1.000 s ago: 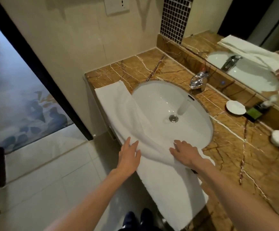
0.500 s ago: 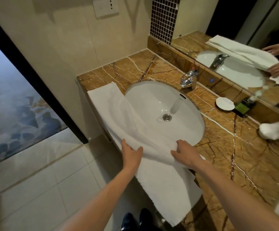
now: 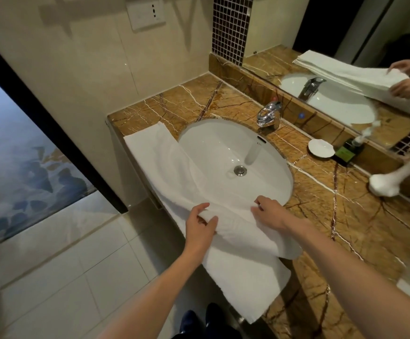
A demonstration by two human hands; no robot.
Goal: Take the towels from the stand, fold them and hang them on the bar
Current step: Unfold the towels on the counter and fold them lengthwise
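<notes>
Fingers (image 3: 212, 222) of L hand (image 3: 200, 225) curl round a raised fold of the white towel (image 3: 248, 277), thumb on top. R hand (image 3: 270, 214) rests on same fold w/ fingers bent; can't tell if it pinches. Towel lies along counter (image 3: 345, 216) front edge, over sink (image 3: 223, 148) near rim, one end hanging off.

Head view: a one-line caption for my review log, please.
Left hand and right hand grasp a white towel draped across the sink front rim on a marble counter.
</notes>
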